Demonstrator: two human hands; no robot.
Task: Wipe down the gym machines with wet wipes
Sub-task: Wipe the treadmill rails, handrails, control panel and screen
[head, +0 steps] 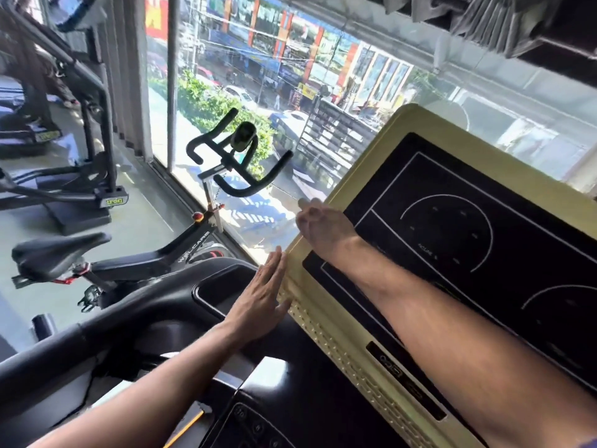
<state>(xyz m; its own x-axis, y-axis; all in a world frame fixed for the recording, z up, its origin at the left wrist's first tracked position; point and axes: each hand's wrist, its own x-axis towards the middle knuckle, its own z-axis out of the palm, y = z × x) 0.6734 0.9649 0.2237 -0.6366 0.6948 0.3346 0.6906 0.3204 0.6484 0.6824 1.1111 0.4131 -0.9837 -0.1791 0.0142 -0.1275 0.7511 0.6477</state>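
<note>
A treadmill console fills the right side, with a pale yellow frame [416, 124] around a black display panel [478, 263]. My left hand [261, 299] lies flat, fingers straight and together, against the frame's lower left edge and holds nothing. My right hand [323, 224] reaches across the display to the frame's left edge, where its fingers curl over the rim. It is blurred. No wet wipe shows in either hand, and anything under my right palm is hidden.
A black spin bike [190, 247] with curved handlebars [239, 156] stands left of the console by the large window [290, 76]. The treadmill's black handrail [129, 321] and side tray [219, 286] lie below my left hand. A button panel [258, 425] sits bottom centre. An elliptical [97, 189] stands far left.
</note>
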